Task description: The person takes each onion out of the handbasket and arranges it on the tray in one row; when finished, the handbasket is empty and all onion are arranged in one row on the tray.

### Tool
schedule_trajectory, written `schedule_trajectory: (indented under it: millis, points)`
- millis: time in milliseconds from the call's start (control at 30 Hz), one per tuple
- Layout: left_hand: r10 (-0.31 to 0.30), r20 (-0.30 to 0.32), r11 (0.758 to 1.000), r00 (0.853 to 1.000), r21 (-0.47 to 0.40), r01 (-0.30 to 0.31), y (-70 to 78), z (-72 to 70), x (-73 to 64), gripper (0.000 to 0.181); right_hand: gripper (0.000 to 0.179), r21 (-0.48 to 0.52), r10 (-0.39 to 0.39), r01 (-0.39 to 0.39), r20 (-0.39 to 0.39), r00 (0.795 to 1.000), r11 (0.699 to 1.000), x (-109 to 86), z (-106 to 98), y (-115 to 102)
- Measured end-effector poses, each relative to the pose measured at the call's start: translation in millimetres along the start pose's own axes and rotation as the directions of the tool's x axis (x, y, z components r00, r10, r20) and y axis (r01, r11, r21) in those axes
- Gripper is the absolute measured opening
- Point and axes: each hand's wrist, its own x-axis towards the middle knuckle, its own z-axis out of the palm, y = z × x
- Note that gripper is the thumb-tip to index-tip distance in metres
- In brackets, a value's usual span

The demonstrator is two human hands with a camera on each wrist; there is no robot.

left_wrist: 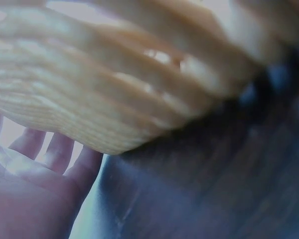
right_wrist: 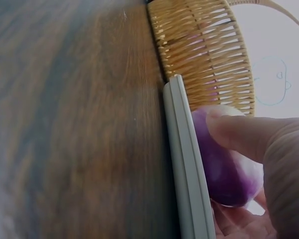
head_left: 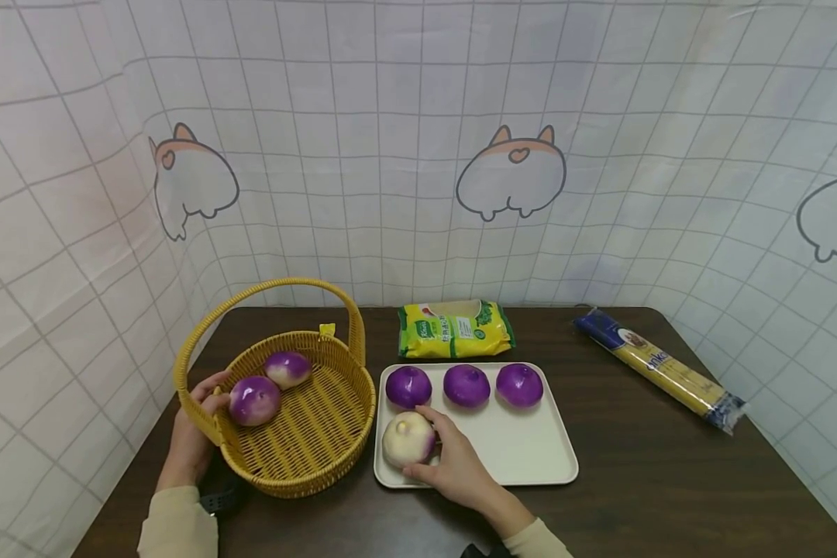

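Note:
In the head view my right hand [head_left: 460, 469] holds a purple and white turnip [head_left: 406, 440] at the front left of a white tray [head_left: 530, 457], thumb on the near side and fingers on the far side. The right wrist view shows the thumb [right_wrist: 239, 129] pressed on the turnip [right_wrist: 224, 167] just above the tray rim. My left hand [head_left: 197, 422] grips the left side of a wicker basket [head_left: 321, 484] by the foot of its handle. Two turnips lie inside the basket, one [head_left: 254, 401] close to the left fingertips and another [head_left: 288, 369] behind it.
Three purple turnips [head_left: 466, 386] stand in a row along the tray's back. Behind the tray lies a yellow-green food packet [head_left: 455, 329]. A long pack of noodles [head_left: 659, 364] lies at the right. The basket's tall handle [head_left: 272, 285] arches over it, and a white curtain [head_left: 418, 256] hangs behind the table.

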Motion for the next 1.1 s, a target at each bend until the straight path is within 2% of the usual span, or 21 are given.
schedule_trajectory:
  millis: [733, 1100]
  points:
    - [0.006, 0.006, 1.000, 1.000, 0.005, -0.006, -1.0, -1.2, -1.7, 0.049, 0.091, -0.016, 0.004, -0.004, 0.008, 1.000, 1.000, 0.0, 0.9, -0.4]
    - [0.001, -0.003, 1.000, 1.000, -0.006, -0.001, -0.8, -0.3, 0.1, 0.046, 0.090, -0.017, 0.013, -0.013, -0.015, 1.000, 1.000, 0.4, 0.2, -3.0]
